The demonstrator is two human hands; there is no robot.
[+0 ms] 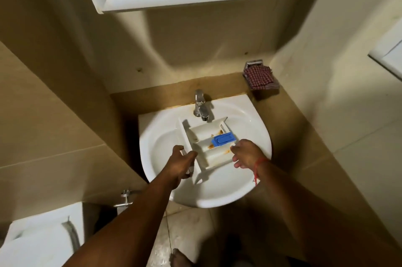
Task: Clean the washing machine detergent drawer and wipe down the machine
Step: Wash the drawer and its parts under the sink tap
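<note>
Over the white sink [250, 188], the left hand [181, 163] wraps its fingers round the front panel of the detergent drawer [208, 147], a firm curled grip on the handle end, while the right hand [245, 153] hangs beside the drawer's far edge with fingers loose and spread, holding nothing that I can make out; whether its fingertips touch the plastic is hard to tell. That drawer sits tilted inside the basin, its rear end just under the tap [201, 106], and its compartments carry brownish-orange residue near the blue siphon cap [224, 140]. No water appears to be running. The step in hand looks like getting the drawer placed for rinsing. To do it well, I would keep the left grip steady on the panel so the tray does not slide down the curved bowl, use the free right hand to open the tap, and angle the dirty compartments toward the stream so loosened grime drains away instead of pooling. Lifting out the blue cap would probably expose grime trapped beneath it. A checked cloth [260, 77] lies on a holder at the wall to the right, near enough to reach for scrubbing or for wiping down afterwards.
</note>
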